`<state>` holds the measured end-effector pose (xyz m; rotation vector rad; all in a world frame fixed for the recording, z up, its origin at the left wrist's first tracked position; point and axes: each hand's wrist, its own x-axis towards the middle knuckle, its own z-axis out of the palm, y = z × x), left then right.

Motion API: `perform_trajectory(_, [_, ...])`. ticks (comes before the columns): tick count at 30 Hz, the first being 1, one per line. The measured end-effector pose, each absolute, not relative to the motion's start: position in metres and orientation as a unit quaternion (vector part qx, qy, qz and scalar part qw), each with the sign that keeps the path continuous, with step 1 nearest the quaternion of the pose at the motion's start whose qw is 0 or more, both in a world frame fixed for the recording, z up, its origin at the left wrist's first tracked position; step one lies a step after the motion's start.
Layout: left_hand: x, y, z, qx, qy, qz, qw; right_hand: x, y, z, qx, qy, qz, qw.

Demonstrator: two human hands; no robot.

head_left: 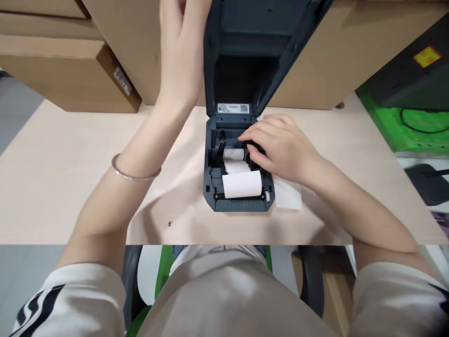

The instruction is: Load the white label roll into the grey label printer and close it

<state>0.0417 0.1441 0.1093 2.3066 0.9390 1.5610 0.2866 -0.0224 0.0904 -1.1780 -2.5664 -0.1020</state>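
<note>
A dark blue label printer (242, 206) sits on the desk with its lid (252, 42) raised. My left hand (180, 61) is up at the lid's left edge and appears to hold it; its fingertips run out of view at the top. Inside the printer lies a small white paper roll (234, 154), between a black left holder (222, 142) and a black right holder (257, 146). Its paper strip (242, 184) comes forward and curls over the front. My right hand (280, 145) reaches in from the right, thumb and fingers bent around the right holder, partly hiding it.
A white slip of paper (289, 194) lies beside the printer on the right. Cardboard boxes (101, 75) stand behind it on the desk (70, 178). At the far right are a black box (410, 75) and a green surface (396, 121) with a black cable. The desk's front edge is close to my body.
</note>
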Motion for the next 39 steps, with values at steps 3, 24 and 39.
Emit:
perform_trajectory(3, [0.036,0.087,0.082,0.696,0.311,0.647,-0.021,0.277,-0.007,0.092,-0.389,-0.918,-0.033,0.068])
perform_trajectory(24, [0.034,-0.021,0.044,0.713,0.577,0.170,0.359,0.243,0.015,0.103,-0.404,-0.913,-0.037,-0.049])
perform_trajectory(39, [0.038,-0.026,0.053,0.708,0.588,0.176,0.348,0.444,0.047,0.092,-0.635,-0.772,-0.024,0.007])
